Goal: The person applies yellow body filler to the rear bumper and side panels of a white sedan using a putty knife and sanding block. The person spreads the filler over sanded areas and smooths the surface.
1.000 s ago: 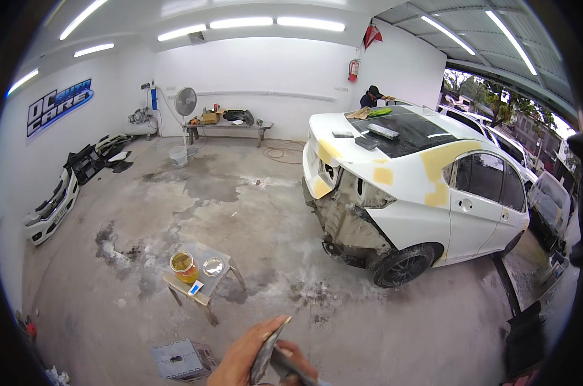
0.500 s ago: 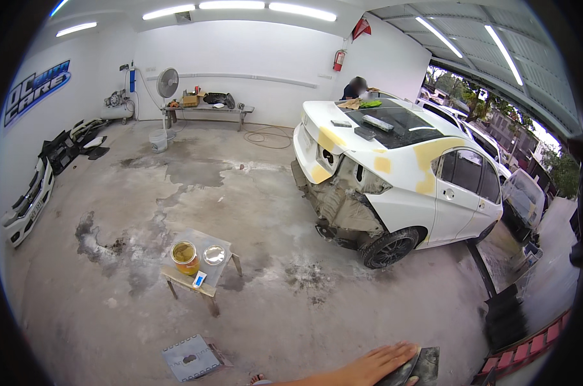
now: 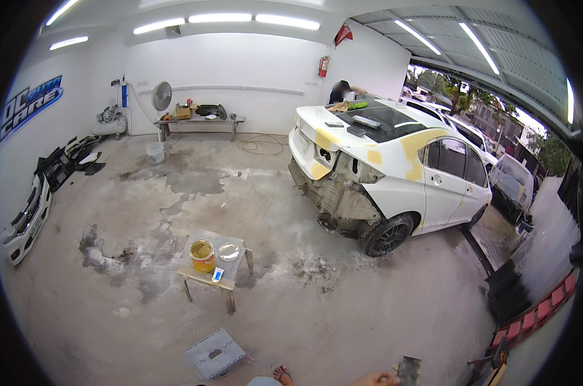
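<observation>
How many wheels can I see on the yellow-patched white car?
2: the rear wheel beside the stripped corner of the car, and the front wheel, farther away. Any far-side wheels are hidden.

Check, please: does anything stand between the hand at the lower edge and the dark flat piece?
Nothing visible does: the hand is right at the left edge of the dark flat piece. Whether it grips the piece, I cannot tell.
</observation>
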